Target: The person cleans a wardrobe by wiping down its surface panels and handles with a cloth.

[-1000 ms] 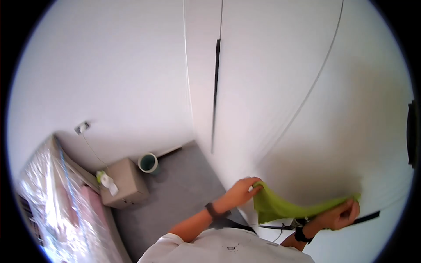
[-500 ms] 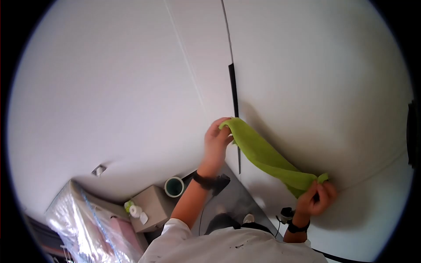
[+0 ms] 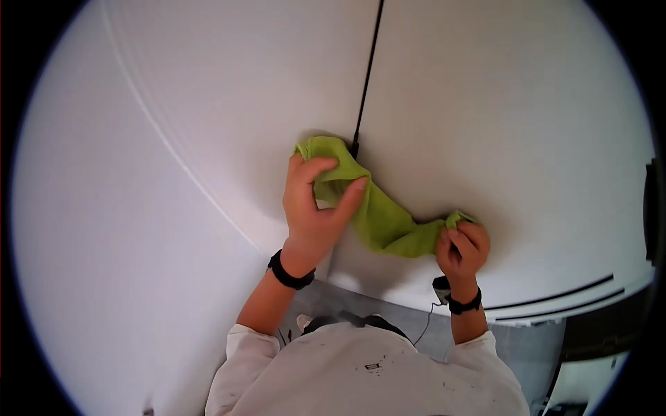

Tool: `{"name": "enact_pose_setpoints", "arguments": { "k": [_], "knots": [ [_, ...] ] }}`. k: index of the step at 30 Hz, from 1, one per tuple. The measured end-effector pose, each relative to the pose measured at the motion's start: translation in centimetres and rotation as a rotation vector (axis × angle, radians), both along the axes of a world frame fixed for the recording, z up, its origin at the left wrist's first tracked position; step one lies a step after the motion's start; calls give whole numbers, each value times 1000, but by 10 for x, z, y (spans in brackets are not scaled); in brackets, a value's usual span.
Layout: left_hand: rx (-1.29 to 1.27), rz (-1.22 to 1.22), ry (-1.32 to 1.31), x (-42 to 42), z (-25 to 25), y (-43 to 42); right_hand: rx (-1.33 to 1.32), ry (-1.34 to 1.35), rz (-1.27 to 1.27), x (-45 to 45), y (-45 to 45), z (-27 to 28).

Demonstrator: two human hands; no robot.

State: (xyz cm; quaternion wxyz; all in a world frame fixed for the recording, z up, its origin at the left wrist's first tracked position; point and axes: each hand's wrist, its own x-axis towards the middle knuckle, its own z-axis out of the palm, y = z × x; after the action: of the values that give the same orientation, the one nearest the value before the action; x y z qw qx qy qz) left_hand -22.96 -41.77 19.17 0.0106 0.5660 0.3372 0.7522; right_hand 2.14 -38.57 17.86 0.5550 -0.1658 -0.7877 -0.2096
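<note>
One green cloth (image 3: 392, 232), creased, slung between two bare hands in front of white panels (image 3: 499, 125); I place its upper end at the dark seam (image 3: 369, 76) between them, its other end lower, before the right-hand panel and above that panel's lower edge. From my remote post I cannot tell how much of it touches the surface. One left hand (image 3: 312, 211), at the upper end: thumb and forefinger spread in a wide curve, both against the fabric; I cannot tell whether the remaining fingers, largely hidden, grip it. One right hand (image 3: 463, 248), at the lower end: thumb and fingers clenched on bunched fabric, a tuft showing above them. One black left wristband (image 3: 290, 273); one black right wristband (image 3: 466, 303). One small dark device (image 3: 441, 287), just beside the right wristband, with a thin cord (image 3: 426, 324) leading down. One white shirt (image 3: 402, 388), small dark marks on its front. One grey floor (image 3: 503, 347), visible past the panels' lower edge.
</note>
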Motion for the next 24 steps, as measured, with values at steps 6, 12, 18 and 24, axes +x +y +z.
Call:
{"name": "enact_pose_setpoints", "arguments": {
  "k": [6,12,18,24],
  "knots": [
    [64,103,219,-17,18,-24,56,14,-36,-39,-21,5],
    [-40,-169,47,-8,26,25,52,77,-177,-26,22,-12],
    [-184,-239,-46,18,50,50,4,186,-312,-16,42,-21],
    [-284,-169,180,-42,68,44,65,165,-486,-15,29,-22]
  ]
}}
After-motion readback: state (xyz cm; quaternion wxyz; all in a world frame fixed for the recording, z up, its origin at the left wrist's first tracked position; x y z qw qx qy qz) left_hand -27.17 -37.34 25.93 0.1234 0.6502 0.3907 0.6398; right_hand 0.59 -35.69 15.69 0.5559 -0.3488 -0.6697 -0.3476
